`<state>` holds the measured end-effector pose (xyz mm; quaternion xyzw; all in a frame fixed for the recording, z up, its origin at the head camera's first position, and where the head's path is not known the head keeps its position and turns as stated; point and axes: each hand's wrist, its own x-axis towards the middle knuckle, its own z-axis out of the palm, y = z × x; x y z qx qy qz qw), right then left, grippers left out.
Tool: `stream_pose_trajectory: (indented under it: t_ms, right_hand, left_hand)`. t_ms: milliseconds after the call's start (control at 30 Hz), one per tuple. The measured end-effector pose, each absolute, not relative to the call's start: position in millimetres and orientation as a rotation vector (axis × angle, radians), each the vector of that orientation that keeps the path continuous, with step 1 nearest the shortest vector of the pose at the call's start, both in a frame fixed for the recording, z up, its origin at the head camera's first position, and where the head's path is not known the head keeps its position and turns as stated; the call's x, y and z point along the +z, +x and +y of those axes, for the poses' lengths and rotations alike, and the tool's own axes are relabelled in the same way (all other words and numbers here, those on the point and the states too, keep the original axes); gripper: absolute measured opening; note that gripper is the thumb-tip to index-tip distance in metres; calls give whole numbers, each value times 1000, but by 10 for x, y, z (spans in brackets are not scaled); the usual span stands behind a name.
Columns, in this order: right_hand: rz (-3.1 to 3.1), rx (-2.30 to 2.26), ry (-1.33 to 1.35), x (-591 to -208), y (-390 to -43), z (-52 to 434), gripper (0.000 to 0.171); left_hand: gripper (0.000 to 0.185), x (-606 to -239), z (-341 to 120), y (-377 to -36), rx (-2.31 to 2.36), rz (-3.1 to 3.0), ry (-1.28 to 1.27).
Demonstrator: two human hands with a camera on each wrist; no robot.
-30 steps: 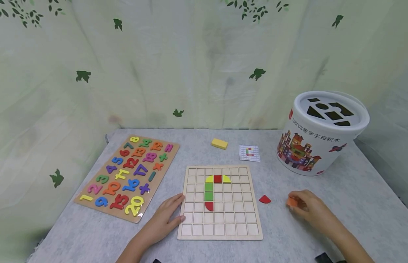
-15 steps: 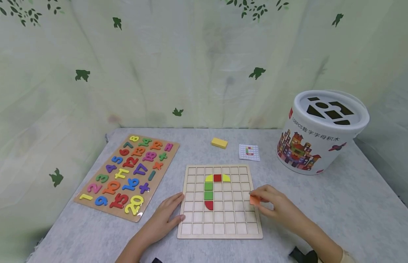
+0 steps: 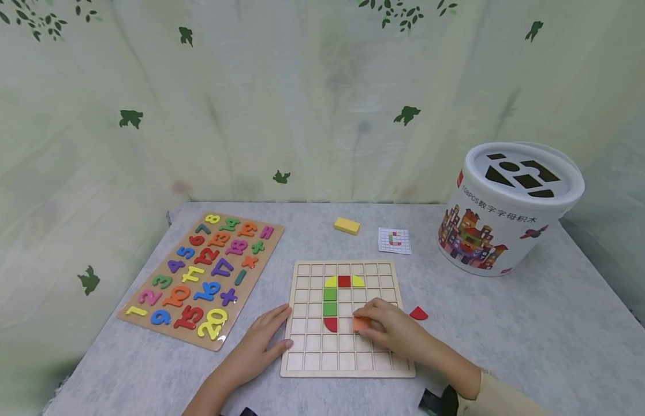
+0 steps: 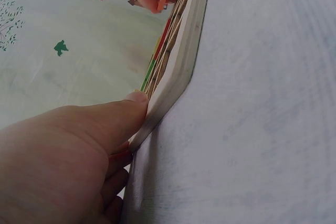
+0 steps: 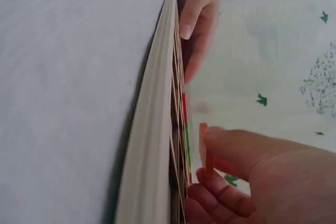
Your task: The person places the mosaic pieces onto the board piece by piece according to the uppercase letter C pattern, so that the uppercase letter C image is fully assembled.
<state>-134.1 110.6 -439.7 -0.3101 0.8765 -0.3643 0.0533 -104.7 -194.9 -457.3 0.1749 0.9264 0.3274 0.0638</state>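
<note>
My right hand [image 3: 392,328] pinches an orange square tile [image 3: 361,324] between thumb and fingers, close over the wooden grid board [image 3: 348,363]. A gap shows between the tile [image 5: 203,142] and the board in the right wrist view. My left hand [image 3: 257,345] rests at the board's left edge, fingers fairly straight and thumb [image 4: 118,119] touching the rim. On the grid, a red square [image 3: 344,282] lies between two yellow quarter-rounds, with green squares [image 3: 330,302] running down to a red quarter-round [image 3: 330,325]. Another red quarter-round [image 3: 418,313] lies on the table, right of the board.
A number puzzle board [image 3: 166,300] lies at the left. Behind the grid board are a yellow block [image 3: 347,226] and a small pattern card [image 3: 394,240]. A white bucket [image 3: 504,231] with shaped holes in its lid stands at the back right.
My right hand has carried the orange tile leftward from the table, right of the board, to over the grid's middle. The left hand has stayed at the board's edge.
</note>
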Motion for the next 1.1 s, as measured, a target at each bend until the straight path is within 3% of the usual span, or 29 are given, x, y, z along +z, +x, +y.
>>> stream_pose_trajectory:
  t_ms: [867,1100]
  right_hand:
    - [2709,-1115,-890,-4523,-1401,906,22]
    - [2651,-1045,-867,-4404,-1384,961,40]
  left_hand:
    - [62,-4583,-1962,-1055,994,2792,541]
    - [62,-4578,-1960,-1053,995,2789,553]
